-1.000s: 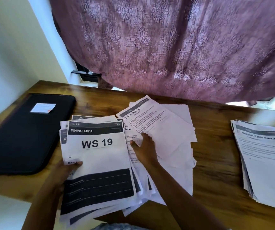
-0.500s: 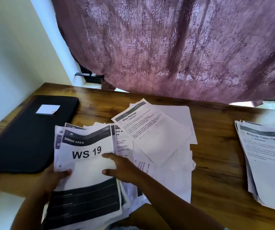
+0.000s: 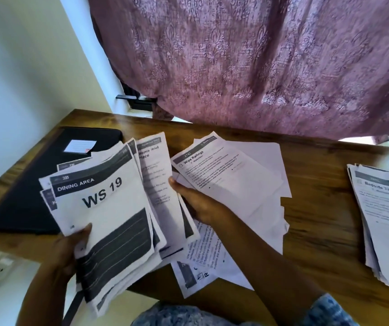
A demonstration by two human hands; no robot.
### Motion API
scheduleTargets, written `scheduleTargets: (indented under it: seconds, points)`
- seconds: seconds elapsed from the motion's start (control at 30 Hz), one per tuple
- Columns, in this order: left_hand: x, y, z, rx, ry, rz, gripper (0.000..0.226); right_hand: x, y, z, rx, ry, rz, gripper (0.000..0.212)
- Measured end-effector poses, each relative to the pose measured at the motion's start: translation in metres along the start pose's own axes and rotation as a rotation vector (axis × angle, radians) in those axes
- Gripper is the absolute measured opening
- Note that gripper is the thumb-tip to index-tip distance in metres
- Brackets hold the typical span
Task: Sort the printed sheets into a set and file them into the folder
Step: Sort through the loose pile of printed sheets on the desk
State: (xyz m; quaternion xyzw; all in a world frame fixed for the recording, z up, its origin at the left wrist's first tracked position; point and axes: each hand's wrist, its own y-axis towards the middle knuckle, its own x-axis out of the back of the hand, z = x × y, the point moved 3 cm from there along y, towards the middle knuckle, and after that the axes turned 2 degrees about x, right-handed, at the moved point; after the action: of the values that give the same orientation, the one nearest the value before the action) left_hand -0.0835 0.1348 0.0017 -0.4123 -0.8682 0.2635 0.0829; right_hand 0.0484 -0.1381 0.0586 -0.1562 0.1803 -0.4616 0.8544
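Left hand (image 3: 71,251) grips fanned stack of white printed sheets (image 3: 105,208) (top: "WS 19") over brown wooden table (image 3: 318,222); right hand (image 3: 200,205) seemingly pinches its right edge. Flat black folder (image 3: 24,184) lies left.

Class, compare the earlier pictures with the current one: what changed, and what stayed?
The WS 19 bundle, flat on the table before, is now lifted and fanned. The left hand grips its lower left edge; the right hand left the loose sheets and holds its right side. The folder, Wipe Railings sheets and right-hand stack stayed put.
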Motion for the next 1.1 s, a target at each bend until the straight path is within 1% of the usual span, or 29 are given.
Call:
scheduleTargets:
  seconds: [0.03,0.07,0.1,0.13,0.17,0.2,0.23,0.27,0.3,0.37,0.4,0.43,0.5,0.57,0.63,0.67,0.7,0.73,0.8,0.83,0.87,0.9,0.93,0.97,1.0,1.03,1.07,1.1]
  points:
    - [-0.006,0.001,-0.006,-0.037,0.006,0.000,0.017,-0.004,-0.005,0.013,0.037,0.071,0.024,0.023]
    - [-0.015,0.001,-0.012,-0.057,0.013,0.022,0.021,-0.004,-0.007,0.023,0.076,0.062,0.028,0.034]
    - [-0.026,0.002,-0.017,-0.063,0.015,0.057,0.033,-0.004,-0.011,0.031,0.125,-0.025,0.026,0.050]
    - [-0.044,-0.001,-0.022,-0.067,0.002,0.118,0.047,0.000,-0.014,0.038,0.169,-0.186,0.012,0.063]
    - [-0.065,-0.006,-0.027,-0.079,-0.015,0.187,0.056,0.010,-0.018,0.043,0.215,-0.345,-0.040,0.068]
    - [-0.092,-0.013,-0.030,-0.107,-0.031,0.263,0.057,0.029,-0.022,0.046,0.226,-0.474,-0.134,0.066]
    - [-0.120,-0.021,-0.031,-0.138,-0.042,0.317,0.054,0.049,-0.035,0.051,0.200,-0.534,-0.211,0.061]
    - [-0.151,-0.031,-0.030,-0.162,-0.047,0.368,0.050,0.072,-0.048,0.054,0.174,-0.542,-0.270,0.056]
    - [-0.188,-0.041,-0.026,-0.152,-0.047,0.432,0.048,0.101,-0.068,0.059,0.159,-0.504,-0.328,0.051]
    - [-0.265,-0.061,-0.012,-0.117,-0.040,0.574,0.058,0.168,-0.111,0.059,0.153,-0.419,-0.481,0.040]
    - [-0.305,-0.074,-0.003,-0.108,-0.028,0.625,0.059,0.200,-0.134,0.058,0.135,-0.397,-0.552,0.036]
    - [-0.341,-0.083,0.007,-0.091,-0.024,0.657,0.055,0.231,-0.155,0.054,0.106,-0.382,-0.622,0.032]
    - [-0.415,-0.111,0.031,0.003,0.009,0.735,0.045,0.289,-0.202,0.046,0.058,-0.354,-0.757,0.021]
    - [-0.478,-0.136,0.059,0.166,0.032,0.863,0.038,0.330,-0.246,0.041,0.012,-0.322,-0.857,0.014]
    - [-0.520,-0.157,0.090,0.303,0.123,0.981,0.030,0.367,-0.281,0.029,-0.072,-0.278,-0.929,0.012]
    - [-0.534,-0.166,0.106,0.327,0.198,0.995,0.029,0.383,-0.291,0.019,-0.115,-0.273,-0.940,0.015]
    - [-0.544,-0.168,0.122,0.310,0.270,0.983,0.031,0.396,-0.298,0.007,-0.165,-0.308,-0.951,0.024]
    - [-0.549,-0.181,0.132,0.276,0.317,0.967,0.034,0.409,-0.301,-0.005,-0.234,-0.381,-0.968,0.041]
    - [-0.547,-0.155,0.141,0.233,0.391,0.924,0.040,0.437,-0.295,-0.032,-0.292,-0.589,-1.032,0.099]
    - [-0.544,-0.139,0.145,0.248,0.410,0.939,0.043,0.441,-0.285,-0.038,-0.275,-0.655,-1.065,0.108]
    - [-0.535,-0.125,0.138,0.186,0.471,0.975,0.047,0.437,-0.269,-0.039,-0.243,-0.711,-1.133,0.101]
    - [-0.520,-0.108,0.131,0.038,0.540,0.990,0.051,0.429,-0.250,-0.036,-0.193,-0.789,-1.238,0.088]
    - [-0.495,-0.091,0.120,-0.176,0.591,0.774,0.055,0.411,-0.227,-0.028,-0.106,-0.861,-1.287,0.075]
    - [-0.463,-0.074,0.106,-0.356,0.578,0.445,0.059,0.387,-0.196,-0.020,0.002,-0.891,-1.233,0.063]
    - [-0.428,-0.064,0.091,-0.465,0.546,0.139,0.063,0.366,-0.161,-0.018,0.105,-0.901,-1.109,0.053]
    - [-0.397,-0.057,0.080,-0.527,0.555,-0.095,0.068,0.342,-0.126,-0.018,0.154,-0.918,-0.944,0.046]
    - [-0.368,-0.052,0.070,-0.517,0.593,-0.261,0.072,0.316,-0.094,-0.017,0.167,-0.929,-0.795,0.045]
    - [-0.348,-0.032,0.068,-0.465,0.631,-0.361,0.075,0.297,-0.067,-0.020,0.164,-0.937,-0.694,0.048]
